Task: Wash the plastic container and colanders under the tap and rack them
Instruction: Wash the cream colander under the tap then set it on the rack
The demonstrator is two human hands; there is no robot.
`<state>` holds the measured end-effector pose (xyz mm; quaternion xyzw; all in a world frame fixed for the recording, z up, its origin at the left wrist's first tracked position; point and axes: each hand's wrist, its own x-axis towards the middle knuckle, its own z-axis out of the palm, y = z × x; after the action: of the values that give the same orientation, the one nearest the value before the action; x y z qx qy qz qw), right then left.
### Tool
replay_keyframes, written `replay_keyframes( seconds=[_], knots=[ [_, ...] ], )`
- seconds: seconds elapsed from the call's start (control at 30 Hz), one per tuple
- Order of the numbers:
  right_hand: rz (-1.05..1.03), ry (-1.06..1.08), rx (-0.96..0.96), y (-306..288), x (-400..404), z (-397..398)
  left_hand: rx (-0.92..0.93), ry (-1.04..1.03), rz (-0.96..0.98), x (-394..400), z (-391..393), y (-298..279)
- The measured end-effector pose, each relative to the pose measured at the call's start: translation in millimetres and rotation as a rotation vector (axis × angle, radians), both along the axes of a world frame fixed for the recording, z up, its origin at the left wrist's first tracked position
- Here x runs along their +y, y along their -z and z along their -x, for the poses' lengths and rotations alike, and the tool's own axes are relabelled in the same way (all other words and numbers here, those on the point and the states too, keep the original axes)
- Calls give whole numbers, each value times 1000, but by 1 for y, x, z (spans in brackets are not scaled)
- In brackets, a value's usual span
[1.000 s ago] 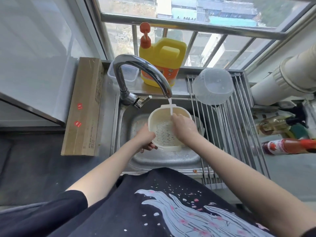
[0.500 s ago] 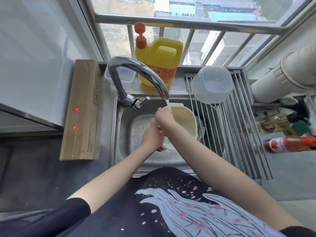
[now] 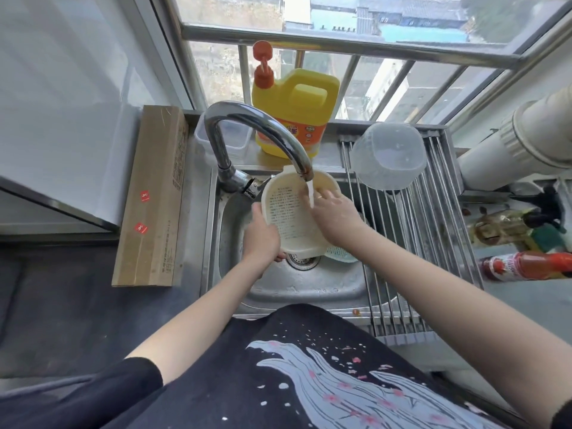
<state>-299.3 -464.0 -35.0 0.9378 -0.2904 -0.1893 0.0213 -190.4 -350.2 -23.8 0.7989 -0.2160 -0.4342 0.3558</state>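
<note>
Left hand [image 3: 261,235] grips the tilted cream colander [image 3: 291,212], apparently opening upward; right hand [image 3: 335,212] presses inside, fingers spread.

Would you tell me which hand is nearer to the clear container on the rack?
Right. The right hand rubs the cream colander's right side, just below-left of the clear container; the left hand grips the colander's far side.

A dark tabletop [image 3: 62,305] carries a long cardboard box [image 3: 154,196] left of the steel sink [image 3: 309,286]. On the sink's back ledge stand a yellow soap jug [image 3: 294,113] and a clear tub [image 3: 223,140]. A clear plastic container [image 3: 387,156] lies on the drying rack [image 3: 433,243]. A red sauce bottle [image 3: 526,266] lies at right.
</note>
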Motion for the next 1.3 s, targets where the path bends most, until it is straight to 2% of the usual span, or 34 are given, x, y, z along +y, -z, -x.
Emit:
replay_keyframes(
  seconds=[0.07, 0.17, 0.3, 0.43, 0.6, 0.83, 0.97, 1.07, 1.13, 1.23, 1.3],
  knots=[
    [2, 90, 31, -4, 13, 1, -85, -7, 96, 2, 5, -2],
    [-119, 262, 34, -3, 32, 19, -140, -64, 171, -2, 20, 2],
    [-100, 266, -83, 5, 63, 46, -227, 26, 240, -16, 30, 10],
    [-86, 152, -326, 8, 61, 59, -162, -13, 197, -22, 31, 12],
    [-231, 49, -366, 0, 57, 43, -76, -137, 152, -22, 22, 14],
    [-259, 79, -552, 12, 57, 55, 91, -5, 106, -25, 13, 5],
    [-291, 257, -777, 18, 64, 64, 203, 53, 74, -35, 9, 5],
    [-510, 630, -975, 8, 77, 65, 265, 37, 94, -33, 2, 7],
    [-640, 780, -1017, 8, 81, 60, 188, -43, 87, -28, -9, 15],
    [-704, 852, -1075, 6, 81, 48, 27, -85, -33, -18, -25, 26],
    [-725, 875, -1125, -4, 80, 43, 80, -57, -134, -13, -29, 32]
  ],
)
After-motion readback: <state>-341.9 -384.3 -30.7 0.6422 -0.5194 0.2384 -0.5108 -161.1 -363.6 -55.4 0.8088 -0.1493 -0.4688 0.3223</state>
